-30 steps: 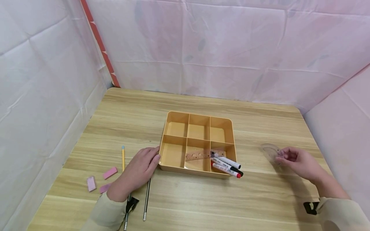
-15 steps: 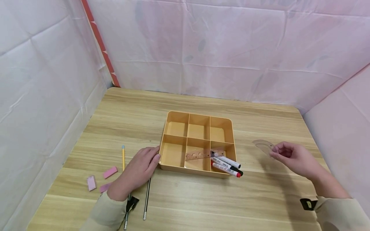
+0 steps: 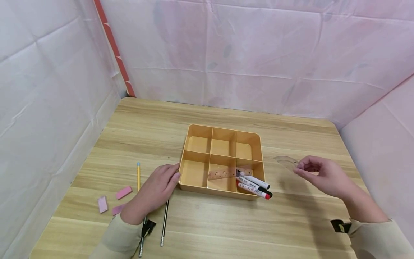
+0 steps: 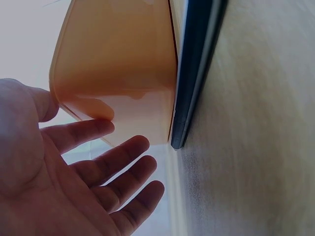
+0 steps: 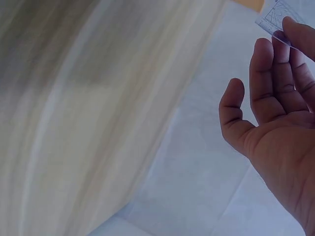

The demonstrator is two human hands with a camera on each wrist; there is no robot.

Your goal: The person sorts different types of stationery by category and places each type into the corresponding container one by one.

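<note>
A tan six-compartment organizer box (image 3: 210,154) sits mid-table. My left hand (image 3: 157,189) is at its near-left corner. In the left wrist view, the thumb is by the box's rim and the index fingertip touches the wall (image 4: 128,59); the other fingers are spread loosely. To the right of the box, my right hand (image 3: 326,176) pinches a clear protractor (image 3: 284,160) above the table, between thumb and fingers. A clear pinkish ruler (image 3: 223,174) lies across the near-middle and near-right compartments. Several markers (image 3: 253,185) lean in the near-right one, ends past the front edge.
Pink erasers (image 3: 124,192) lie to the left of my left forearm. A yellow pencil (image 3: 138,176) lies partly under that arm. A black pencil (image 3: 165,223) lies in front of the box. Fabric walls (image 3: 245,46) enclose the table (image 3: 233,230) at the back and sides.
My right hand has moved left toward the box with the protractor, which has risen and turned from hanging down to pointing left. The left hand and the box have stayed put.
</note>
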